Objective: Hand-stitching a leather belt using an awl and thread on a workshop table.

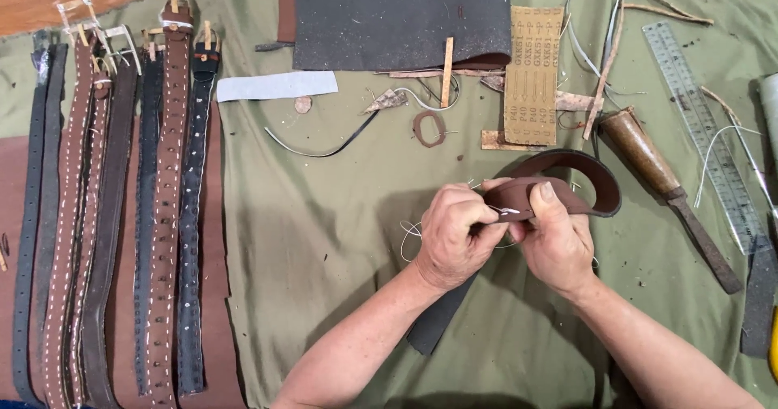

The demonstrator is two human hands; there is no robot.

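Olive cloth (pixel 324 239) covers the bench, finished belts (pixel 121 214) lined up at frame left. Right of centre, the left hand (pixel 454 239) and right hand (pixel 555 243) both pinch a looped brown leather strap (pixel 583 178), white thread (pixel 506 210) between them.

Single head-worn view, steeply down, close over green cloth (pixel 324 239).

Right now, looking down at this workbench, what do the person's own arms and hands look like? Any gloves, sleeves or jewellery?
Both arms are bare from the bottom of the picture up to the hands: no sleeves show. The left hand and right hand wear no gloves. No watch, bracelet or wristband shows on either wrist, and no ring shows on the fingers in view. Nails look short and unpainted.
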